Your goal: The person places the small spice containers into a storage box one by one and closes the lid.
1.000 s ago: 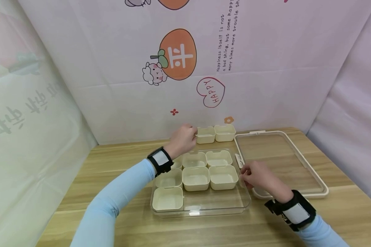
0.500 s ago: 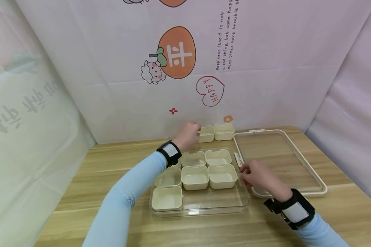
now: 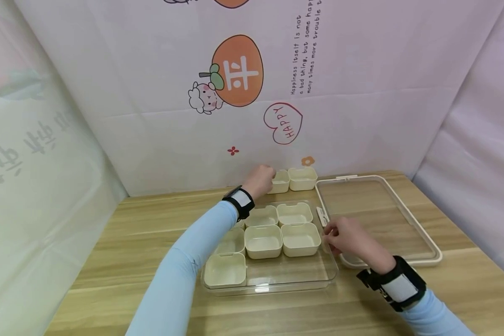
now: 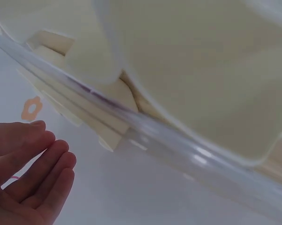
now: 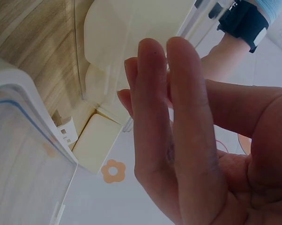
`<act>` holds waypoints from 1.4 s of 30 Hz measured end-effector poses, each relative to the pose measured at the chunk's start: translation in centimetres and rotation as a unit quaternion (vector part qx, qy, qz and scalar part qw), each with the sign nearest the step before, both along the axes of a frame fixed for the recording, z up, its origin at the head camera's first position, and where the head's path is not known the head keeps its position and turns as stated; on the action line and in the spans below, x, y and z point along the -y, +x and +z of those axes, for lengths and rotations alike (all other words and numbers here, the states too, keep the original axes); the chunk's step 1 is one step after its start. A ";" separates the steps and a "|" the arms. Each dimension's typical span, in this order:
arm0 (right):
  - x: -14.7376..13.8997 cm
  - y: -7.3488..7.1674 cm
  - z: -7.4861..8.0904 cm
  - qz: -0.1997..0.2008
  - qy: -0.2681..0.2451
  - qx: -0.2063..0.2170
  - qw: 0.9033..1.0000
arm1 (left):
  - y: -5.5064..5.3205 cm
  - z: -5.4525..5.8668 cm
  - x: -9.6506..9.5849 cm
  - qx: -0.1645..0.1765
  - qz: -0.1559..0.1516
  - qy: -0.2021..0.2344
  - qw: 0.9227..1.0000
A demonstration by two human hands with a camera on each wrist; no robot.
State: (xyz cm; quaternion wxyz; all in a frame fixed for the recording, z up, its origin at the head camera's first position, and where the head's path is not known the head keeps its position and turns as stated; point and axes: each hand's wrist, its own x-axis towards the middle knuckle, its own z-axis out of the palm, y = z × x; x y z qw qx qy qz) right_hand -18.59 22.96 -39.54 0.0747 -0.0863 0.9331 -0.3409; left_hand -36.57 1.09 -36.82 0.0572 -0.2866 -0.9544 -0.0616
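A clear tray (image 3: 294,279) holds several small cream boxes (image 3: 263,242), and its front right part shows bare floor. Behind it, against the backdrop, stand two more cream boxes, a left one (image 3: 280,183) and a right one (image 3: 302,179). My left hand (image 3: 260,181) reaches over the tray to the left box's near side and covers part of it. In the left wrist view that hand (image 4: 35,176) has loosely bent fingers with nothing between them. At the tray's right wall my right hand (image 3: 353,238) pinches the rim between thumb and fingers.
A clear lid (image 3: 369,205) with a cream frame lies on the wooden table (image 3: 151,224), right of the tray and close beside it. A white clip (image 3: 321,216) sits between them. A printed cloth backdrop (image 3: 159,140) rises behind the table.
My left hand has shifted a little to the right along the back, covering more of the left rear box. The right hand stays at the tray's rim. The view has turned slightly.
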 end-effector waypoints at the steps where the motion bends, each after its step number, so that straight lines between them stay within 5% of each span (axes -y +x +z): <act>1: 0.0 0.0 0.0 -0.001 0.000 0.000 1.000 | -0.1 -0.1 -0.1 -0.002 -0.001 -0.005 1.000; 10: 0.0 0.0 0.0 -0.003 -0.008 0.006 1.000 | -1.1 -0.7 -0.6 -0.001 -0.011 -0.053 0.999; 23: 0.2 0.2 0.1 -0.008 -0.004 0.013 1.000 | -2.1 -1.8 -0.1 0.008 -0.051 -0.040 0.998; 42: 0.3 0.1 0.3 -0.012 -0.006 0.012 1.000 | -2.3 -1.8 0.0 0.021 -0.028 -0.018 0.999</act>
